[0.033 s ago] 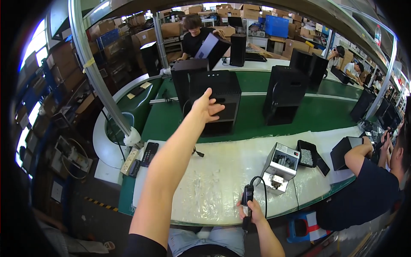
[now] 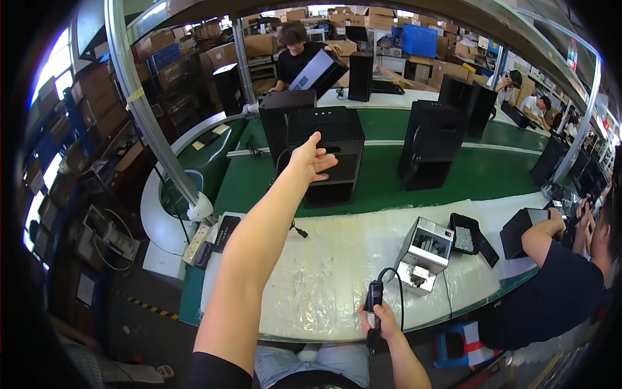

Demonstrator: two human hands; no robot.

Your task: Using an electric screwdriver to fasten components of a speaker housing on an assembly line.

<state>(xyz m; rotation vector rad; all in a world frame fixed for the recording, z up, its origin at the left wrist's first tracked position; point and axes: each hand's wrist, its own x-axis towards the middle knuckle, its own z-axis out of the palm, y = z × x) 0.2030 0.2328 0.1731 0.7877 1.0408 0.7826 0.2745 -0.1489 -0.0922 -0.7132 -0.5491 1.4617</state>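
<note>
My left hand [image 2: 312, 159] is stretched far forward over the green conveyor belt [image 2: 382, 167], open with its fingers apart and nothing in it. It overlaps the front of a black box-shaped cabinet [image 2: 329, 123] with small round buttons on top; whether it touches the cabinet I cannot tell. Near the front table edge, my right hand [image 2: 383, 321] is closed around a black corded electric screwdriver [image 2: 374, 299]. The tool is held upright, its cable looping up towards a silver screw feeder [image 2: 427, 246]. A short black cable [image 2: 299, 231] lies beneath my left forearm.
Plastic sheeting covers the worktable [image 2: 324, 272]. A black tray of screws [image 2: 464, 235] and a phone [image 2: 488, 251] lie beside the feeder. Another cabinet [image 2: 433, 139] stands on the belt. A metal post [image 2: 152, 110] rises at left. Co-workers sit to the right and across the belt.
My left hand has shifted very slightly to the left. The co-worker across the belt has tilted a black cabinet a little. My right hand and the screwdriver look the same.
</note>
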